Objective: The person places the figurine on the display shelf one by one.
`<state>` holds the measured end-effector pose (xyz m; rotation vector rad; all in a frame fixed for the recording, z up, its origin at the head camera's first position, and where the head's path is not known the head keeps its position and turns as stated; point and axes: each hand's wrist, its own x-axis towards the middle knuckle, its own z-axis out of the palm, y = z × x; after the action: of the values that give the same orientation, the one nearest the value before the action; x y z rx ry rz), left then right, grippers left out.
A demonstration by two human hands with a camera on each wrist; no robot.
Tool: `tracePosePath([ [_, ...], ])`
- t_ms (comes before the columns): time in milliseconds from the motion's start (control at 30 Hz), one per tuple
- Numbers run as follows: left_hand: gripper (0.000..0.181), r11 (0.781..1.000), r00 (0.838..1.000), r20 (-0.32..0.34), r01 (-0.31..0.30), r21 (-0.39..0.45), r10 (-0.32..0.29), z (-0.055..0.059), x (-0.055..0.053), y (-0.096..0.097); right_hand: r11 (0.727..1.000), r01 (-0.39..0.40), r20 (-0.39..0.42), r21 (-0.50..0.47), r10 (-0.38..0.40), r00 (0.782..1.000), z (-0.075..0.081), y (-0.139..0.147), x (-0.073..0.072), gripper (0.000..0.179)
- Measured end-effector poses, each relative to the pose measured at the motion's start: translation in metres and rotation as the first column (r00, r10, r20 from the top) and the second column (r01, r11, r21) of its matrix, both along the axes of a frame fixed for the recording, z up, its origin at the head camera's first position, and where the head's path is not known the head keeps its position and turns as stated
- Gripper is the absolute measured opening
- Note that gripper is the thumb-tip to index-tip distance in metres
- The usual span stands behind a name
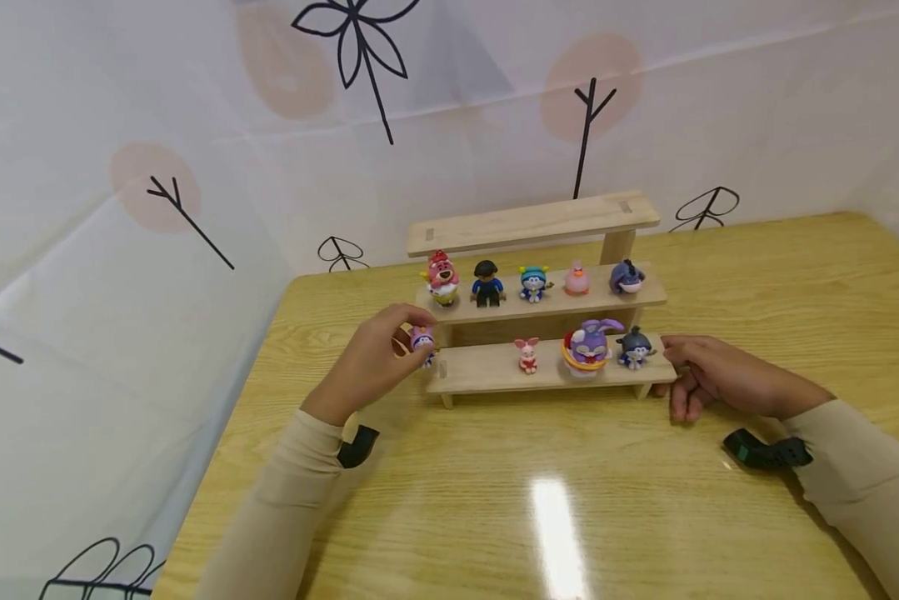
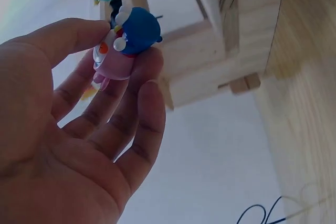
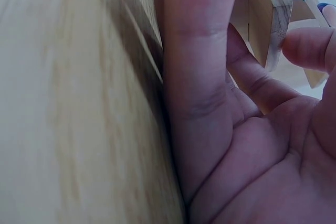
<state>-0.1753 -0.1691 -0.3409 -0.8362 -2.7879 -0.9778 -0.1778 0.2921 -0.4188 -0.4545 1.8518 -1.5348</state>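
My left hand [image 1: 377, 358] pinches a small toy figure [image 1: 422, 340] with a pink and purple hood, beside the left end of the lowest step of a wooden display shelf [image 1: 479, 369]. In the left wrist view, the toy figure's blue and pink parts show between thumb and fingertips. At the shelf's other end, my right hand [image 1: 726, 375] holds the lowest step's corner, thumb against the board end [image 3: 278, 30] and a finger beneath it. On that step stand a small pink piglet figure [image 1: 527, 356], a purple rabbit figure [image 1: 588, 346] and a dark-hooded figure [image 1: 634, 347].
The middle step carries a red-pink bear figure [image 1: 442, 279], a black-capped block figure [image 1: 487, 285], a teal-hooded figure [image 1: 535, 284], a pink bird-like figure [image 1: 577, 280] and a blue-grey donkey figure [image 1: 627, 278]. Behind the wooden table [image 1: 449, 483] hangs a patterned white cloth [image 1: 479, 158].
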Motion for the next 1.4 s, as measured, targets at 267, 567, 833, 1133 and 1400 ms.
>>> tracePosePath([
  [267,0.029,0.998,0.996,-0.065,0.058,0.004,-0.057,-0.011,0.006,0.026,1.0,0.004,-0.009,0.011,-0.003,1.0,-0.001,0.0,0.0,0.064],
  [567,0.031,0.995,0.989,-0.106,0.098,-0.007,-0.098,-0.021,0.012,0.046,1.0,-0.001,-0.018,0.008,0.001,1.0,0.0,0.0,-0.001,0.063],
  [833,0.034,0.99,0.971,-0.193,0.136,-0.041,-0.141,-0.028,0.014,0.057,1.0,0.011,-0.006,0.02,-0.011,1.0,0.001,0.0,0.001,0.067],
  [1133,0.032,0.988,0.969,-0.197,0.143,-0.056,-0.151,-0.034,0.016,0.066,1.0,0.01,-0.004,-0.004,-0.01,1.0,-0.001,0.002,0.001,0.064],
  [1400,0.032,0.99,0.972,-0.188,0.135,-0.049,-0.141,-0.034,0.017,0.067,1.0,0.021,-0.005,0.01,-0.021,1.0,-0.002,0.001,0.001,0.065],
])
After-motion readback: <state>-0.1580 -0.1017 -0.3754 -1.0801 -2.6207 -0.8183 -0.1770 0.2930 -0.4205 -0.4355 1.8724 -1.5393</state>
